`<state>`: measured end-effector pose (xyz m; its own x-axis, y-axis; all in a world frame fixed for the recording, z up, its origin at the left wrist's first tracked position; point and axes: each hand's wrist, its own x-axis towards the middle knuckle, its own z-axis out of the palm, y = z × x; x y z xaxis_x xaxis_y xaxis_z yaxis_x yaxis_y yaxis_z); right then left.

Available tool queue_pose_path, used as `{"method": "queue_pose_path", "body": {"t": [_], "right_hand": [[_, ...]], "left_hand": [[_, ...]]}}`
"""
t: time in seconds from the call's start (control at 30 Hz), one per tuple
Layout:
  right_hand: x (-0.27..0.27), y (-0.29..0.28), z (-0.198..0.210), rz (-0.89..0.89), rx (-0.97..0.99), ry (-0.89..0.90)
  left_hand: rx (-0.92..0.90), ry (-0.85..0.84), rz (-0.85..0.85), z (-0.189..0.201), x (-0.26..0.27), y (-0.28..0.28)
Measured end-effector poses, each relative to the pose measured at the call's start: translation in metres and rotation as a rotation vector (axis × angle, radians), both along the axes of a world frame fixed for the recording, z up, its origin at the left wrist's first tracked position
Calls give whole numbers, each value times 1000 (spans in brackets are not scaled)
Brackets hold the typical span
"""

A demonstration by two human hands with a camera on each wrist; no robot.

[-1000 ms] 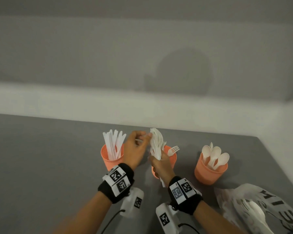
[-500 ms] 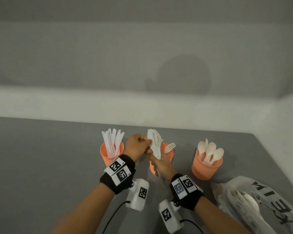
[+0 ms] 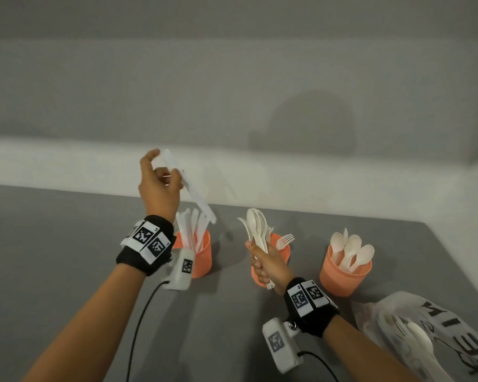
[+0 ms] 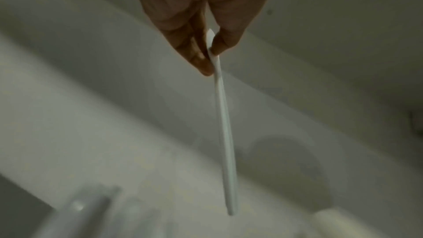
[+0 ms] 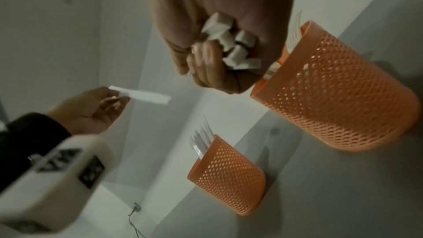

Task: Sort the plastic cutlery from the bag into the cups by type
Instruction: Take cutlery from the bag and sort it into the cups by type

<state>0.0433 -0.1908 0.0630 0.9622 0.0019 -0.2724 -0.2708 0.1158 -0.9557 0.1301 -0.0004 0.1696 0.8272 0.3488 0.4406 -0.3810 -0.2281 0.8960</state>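
The left hand [image 3: 158, 188] is raised, with thumb and fingertips pinched on one end of a single white plastic knife [image 3: 189, 188]; the free end slants down toward the knife cup [image 3: 202, 255], an orange mesh cup just below and in front of the left wrist that already holds a cluster of upright knives. The knife is not yet inside that cup. The right hand [image 3: 267, 264] is closed in a fist round the handles of a mixed cutlery bundle [image 3: 257, 231]; spoon bowls fan out above the fist, and the other types within the bundle cannot be told apart. Directly behind the right hand stands the fork cup [image 3: 283, 250], also orange mesh, with one fork [image 3: 284, 239] showing at its rim. To the right of the right hand, apart from it, the spoon cup [image 3: 342, 279] holds several spoons standing bowl-up. The printed plastic bag [image 3: 436, 334] lies beside the right forearm on the grey table [image 3: 66, 257], with at least one white piece visible inside it. Judged progress: the sort is partly complete. All three cups hold sorted pieces; remaining work is the knife in the left hand, the whole bundle in the right hand, and whatever the bag contains.
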Motion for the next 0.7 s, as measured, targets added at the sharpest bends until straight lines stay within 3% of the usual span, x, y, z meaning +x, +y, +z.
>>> {"method": "queue_pose_path", "body": {"t": [0.17, 0.33, 0.43, 0.5, 0.53, 0.6, 0.7], "right_hand": [[1, -1, -3, 29, 39, 23], [0, -1, 1, 46, 134, 94], [0, -4, 2, 61, 177, 113], [1, -6, 1, 80, 202, 104], [1, -8, 0, 86, 209, 96], [0, -8, 0, 91, 209, 78], [-2, -4, 1, 89, 203, 64]], "left_hand": [[413, 8, 59, -41, 1, 19], [535, 207, -42, -102, -4, 21], [675, 364, -54, -117, -7, 19], [795, 250, 4, -115, -12, 14], [804, 159, 24, -112, -15, 9], [634, 70, -24, -101, -25, -7], [321, 230, -293, -89, -43, -38]]}}
